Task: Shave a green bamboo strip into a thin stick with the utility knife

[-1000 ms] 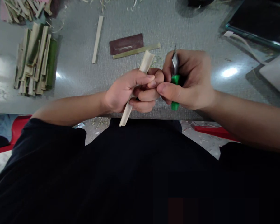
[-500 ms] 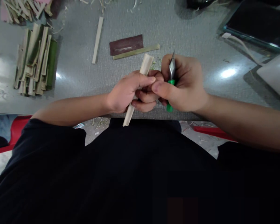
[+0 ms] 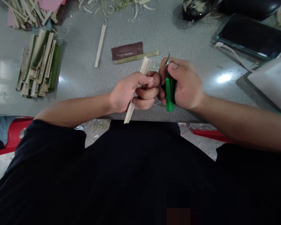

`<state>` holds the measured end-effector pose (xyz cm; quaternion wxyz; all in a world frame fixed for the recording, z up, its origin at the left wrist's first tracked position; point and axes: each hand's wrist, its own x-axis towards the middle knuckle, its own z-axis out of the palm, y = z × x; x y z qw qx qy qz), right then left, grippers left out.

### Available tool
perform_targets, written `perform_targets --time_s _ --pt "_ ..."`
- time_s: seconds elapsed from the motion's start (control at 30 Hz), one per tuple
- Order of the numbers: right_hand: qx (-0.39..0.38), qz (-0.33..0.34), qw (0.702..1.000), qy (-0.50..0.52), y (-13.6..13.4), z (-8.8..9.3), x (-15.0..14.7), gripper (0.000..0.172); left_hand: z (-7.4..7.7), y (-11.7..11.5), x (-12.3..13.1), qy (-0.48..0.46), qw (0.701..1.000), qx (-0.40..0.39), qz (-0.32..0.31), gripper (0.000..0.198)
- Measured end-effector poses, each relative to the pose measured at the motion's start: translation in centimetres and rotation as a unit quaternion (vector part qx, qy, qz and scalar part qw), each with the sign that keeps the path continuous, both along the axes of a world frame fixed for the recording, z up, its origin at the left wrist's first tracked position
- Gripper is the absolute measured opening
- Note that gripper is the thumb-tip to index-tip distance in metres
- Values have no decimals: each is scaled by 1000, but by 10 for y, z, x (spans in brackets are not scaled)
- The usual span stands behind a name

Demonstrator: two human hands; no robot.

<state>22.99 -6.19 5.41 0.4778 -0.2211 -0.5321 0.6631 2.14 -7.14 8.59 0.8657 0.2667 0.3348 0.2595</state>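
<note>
Right hand (image 3: 186, 83) shifted its thumb up to the neck of the green-handled craft knife (image 3: 170, 97). On my feed: stack of split strips (image 3: 38, 66) well left of all fingers; left hand (image 3: 136, 89) clenched around pale grooved strip (image 3: 145, 66), ends jutting past its fingers; right fingers grasping the knife, blade tip beyond them.

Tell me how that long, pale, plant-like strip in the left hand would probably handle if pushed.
Probably fairly stiff: the strip sticks out straight, without sagging, on both sides of the left hand. It is likely light too, since it looks thin and narrow.
</note>
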Motion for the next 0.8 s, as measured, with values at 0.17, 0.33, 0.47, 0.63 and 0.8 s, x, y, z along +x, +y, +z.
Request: perform_targets --time_s 0.17,0.33,0.47,0.63,0.8 --pt "11 -58 995 -76 18 -6 12 68 -16 6 3 -39 985 155 63 24" --pt "41 -65 993 -94 49 -22 22 69 -30 15 9 -6 957 262 128 18" --pt "70 -77 991 -83 60 -31 24 57 -36 22 9 10 953 278 118 12" --pt "33 25 989 -143 51 -14 32 58 -31 24 5 56 958 275 61 13" --pt "13 128 980 -149 49 8 43 47 -29 24 -3 52 966 254 3 15"
